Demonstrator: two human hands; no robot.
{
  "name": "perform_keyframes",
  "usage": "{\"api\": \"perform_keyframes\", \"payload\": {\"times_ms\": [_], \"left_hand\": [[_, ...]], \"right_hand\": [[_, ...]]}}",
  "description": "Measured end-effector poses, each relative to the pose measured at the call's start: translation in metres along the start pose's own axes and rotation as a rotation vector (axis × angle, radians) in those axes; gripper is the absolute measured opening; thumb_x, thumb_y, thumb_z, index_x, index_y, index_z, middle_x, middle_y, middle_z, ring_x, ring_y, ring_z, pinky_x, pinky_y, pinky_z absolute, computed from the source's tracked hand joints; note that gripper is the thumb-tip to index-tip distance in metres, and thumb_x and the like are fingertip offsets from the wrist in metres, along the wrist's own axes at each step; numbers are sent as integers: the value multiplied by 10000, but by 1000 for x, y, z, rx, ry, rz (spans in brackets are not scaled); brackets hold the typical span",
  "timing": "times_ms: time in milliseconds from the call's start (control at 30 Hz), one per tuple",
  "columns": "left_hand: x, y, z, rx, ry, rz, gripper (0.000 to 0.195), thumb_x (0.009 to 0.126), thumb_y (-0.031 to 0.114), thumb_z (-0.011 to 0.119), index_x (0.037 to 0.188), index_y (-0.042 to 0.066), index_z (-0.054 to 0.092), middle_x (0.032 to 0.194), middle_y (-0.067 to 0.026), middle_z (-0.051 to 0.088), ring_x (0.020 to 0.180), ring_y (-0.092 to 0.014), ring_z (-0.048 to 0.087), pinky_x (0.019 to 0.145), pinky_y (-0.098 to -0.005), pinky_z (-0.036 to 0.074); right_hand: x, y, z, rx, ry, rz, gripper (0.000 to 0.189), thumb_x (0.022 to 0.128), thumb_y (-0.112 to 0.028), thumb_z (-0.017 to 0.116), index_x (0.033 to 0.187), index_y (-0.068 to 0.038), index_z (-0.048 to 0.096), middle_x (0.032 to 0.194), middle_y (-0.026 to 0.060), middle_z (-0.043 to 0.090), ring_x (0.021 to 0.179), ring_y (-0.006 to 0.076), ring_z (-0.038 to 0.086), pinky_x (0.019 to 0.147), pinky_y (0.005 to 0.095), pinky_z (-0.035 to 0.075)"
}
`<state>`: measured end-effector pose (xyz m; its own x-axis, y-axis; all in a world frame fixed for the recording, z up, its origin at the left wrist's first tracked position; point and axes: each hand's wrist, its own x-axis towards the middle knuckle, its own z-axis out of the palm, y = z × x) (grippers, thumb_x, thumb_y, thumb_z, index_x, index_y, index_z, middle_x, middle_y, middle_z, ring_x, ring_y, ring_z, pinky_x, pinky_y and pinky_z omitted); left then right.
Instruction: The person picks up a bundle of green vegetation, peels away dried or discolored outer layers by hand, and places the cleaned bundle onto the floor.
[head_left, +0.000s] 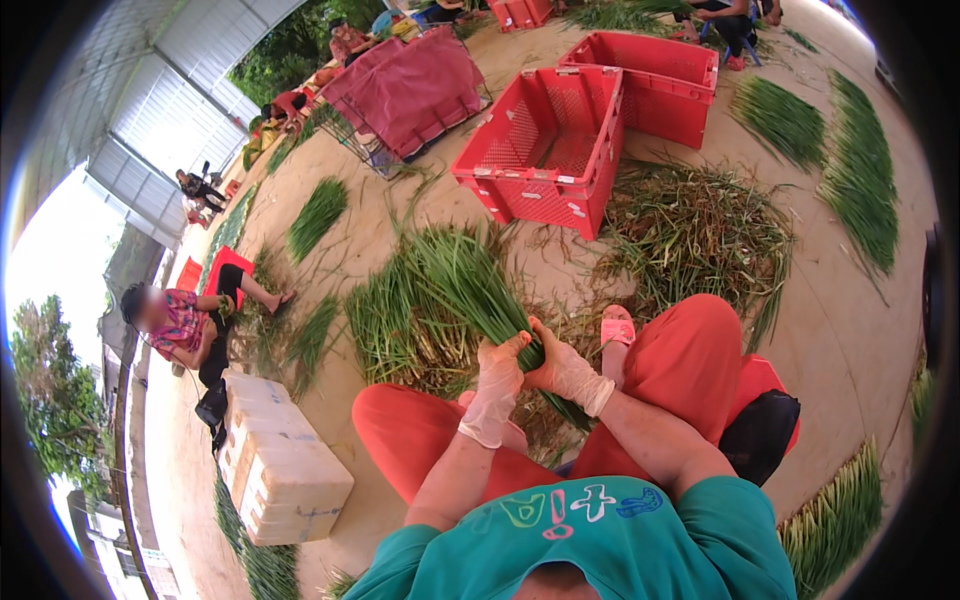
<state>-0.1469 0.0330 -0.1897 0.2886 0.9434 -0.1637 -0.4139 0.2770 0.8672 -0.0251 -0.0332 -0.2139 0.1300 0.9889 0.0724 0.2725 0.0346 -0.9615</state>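
Both my hands, in thin translucent gloves, are closed around a bundle of long green leaves (480, 289) that look like garlic chives. My left hand (501, 369) grips it from the left and my right hand (564, 366) from the right, side by side above my lap. The leaves fan away from me, while the other end slants down past my right wrist. Beyond the hands, a heap of similar greens (397, 322) lies on the concrete floor, its pale stalk ends towards me. Loose trimmings (547, 427) litter the ground between my feet.
Two red plastic crates (517, 184) (667, 101) stand ahead. A mound of withered leaves (697, 232) lies right of them. Laid-out greens (859, 172) cover floor at the right. White foam boxes (289, 472) stand at left, near a seated person (180, 322). Other people sit farther back.
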Motion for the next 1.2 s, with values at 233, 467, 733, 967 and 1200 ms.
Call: {"api": "perform_keyframes", "payload": {"times_ms": [233, 467, 733, 967, 1200], "left_hand": [[-28, 66, 17, -132, -260, -216, 348, 852, -106, 606, 1198, -67, 605, 1142, -187, 671, 1051, -315, 659, 917, -432, 556], [-29, 71, 17, 173, -253, -73, 433, 876, 39, 726, 1272, -6, 556, 1139, -111, 674, 1007, -239, 652, 908, -365, 532], [-35, 153, 13, 1281, 158, 440, 444, 822, 146, 799, 1195, -17, 623, 872, -92, 664, 725, -155, 607, 680, -307, 508], [-11, 135, 3, 928, -95, 831, 269, 819, -85, 698, 1076, -13, 664, 840, -53, 637, 683, -96, 536, 670, -231, 490], [-1, 149, -2, 404, 23, 334, 128, 982, 98, 566, 933, -5, 626, 859, -51, 633, 631, -123, 543, 585, -279, 509]], "right_hand": [[11, -49, -27, 811, -392, 46, 706, 679, 2, 823, 1317, -51, 526, 1073, 18, 639, 985, 133, 593, 839, 307, 498], [4, -48, -27, 778, -442, 231, 421, 677, -25, 849, 1057, -27, 668, 874, 44, 690, 796, 130, 642, 725, 288, 518], [5, -35, -20, 716, -346, 282, 323, 663, -54, 876, 931, -3, 703, 813, 54, 695, 715, 118, 627, 627, 281, 500], [11, -7, -7, 754, -398, 247, 417, 737, 37, 797, 1131, 15, 663, 1016, 104, 700, 761, 166, 673, 644, 296, 549], [9, -8, -9, 664, -315, 323, 373, 703, 57, 792, 1059, 36, 686, 928, 100, 720, 756, 154, 673, 666, 283, 551]]}}
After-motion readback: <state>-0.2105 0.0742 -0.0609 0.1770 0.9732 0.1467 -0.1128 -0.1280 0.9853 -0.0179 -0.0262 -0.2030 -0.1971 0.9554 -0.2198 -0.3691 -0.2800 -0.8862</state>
